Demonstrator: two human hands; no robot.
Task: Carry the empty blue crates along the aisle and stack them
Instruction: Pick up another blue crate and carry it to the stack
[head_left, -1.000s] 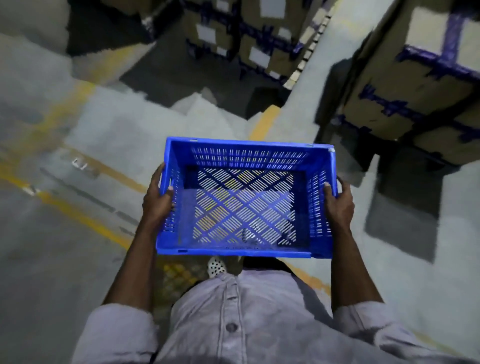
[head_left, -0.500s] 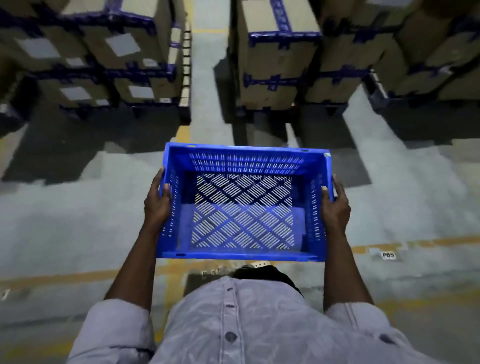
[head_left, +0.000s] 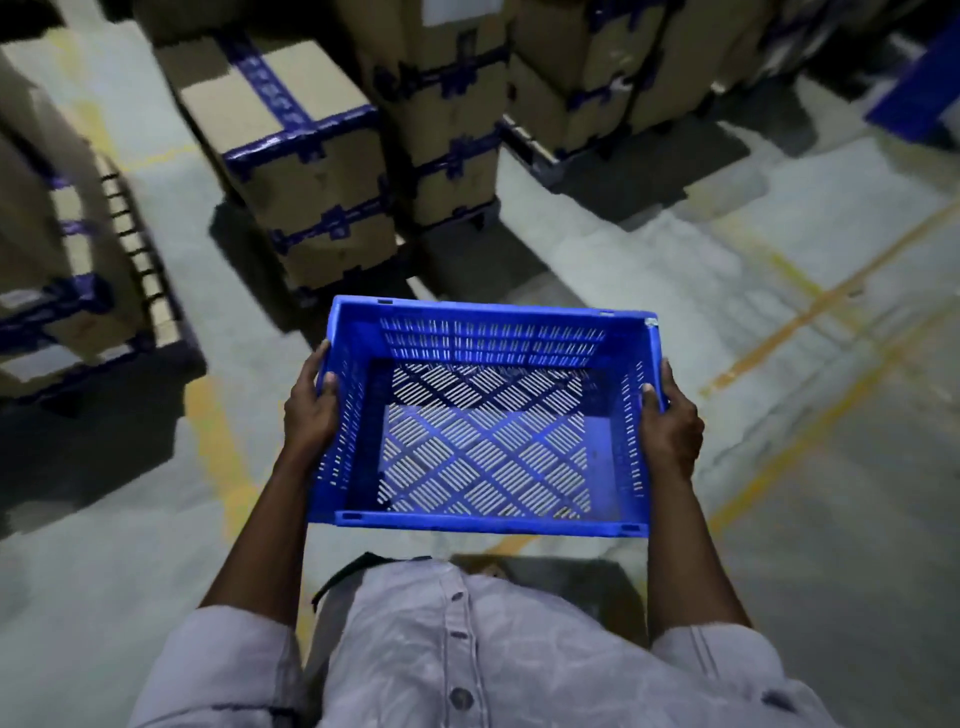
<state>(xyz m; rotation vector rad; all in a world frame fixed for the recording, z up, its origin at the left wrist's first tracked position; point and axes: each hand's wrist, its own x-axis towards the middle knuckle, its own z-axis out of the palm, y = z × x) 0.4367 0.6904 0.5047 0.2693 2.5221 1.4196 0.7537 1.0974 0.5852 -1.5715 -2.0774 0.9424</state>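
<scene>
Blue crate (head_left: 483, 522) gripped at both sides by curled fingers (head_left: 328, 388).

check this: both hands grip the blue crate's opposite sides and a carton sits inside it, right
No carton: the head view shows the blue crate empty, just its slotted floor. The left hand and right hand do grip its opposite sides.

The blue crate (head_left: 488, 415) looks like moulded plastic, smooth with a slight sheen, its walls and base pierced by slotted lattice. The stacked boxes (head_left: 306, 171) are matt brown cardboard bound with glossy blue tape. The floor (head_left: 779, 322) is rough grey concrete with worn yellow painted lines, and the shirt (head_left: 467, 665) is soft, creased pale cloth.
</scene>
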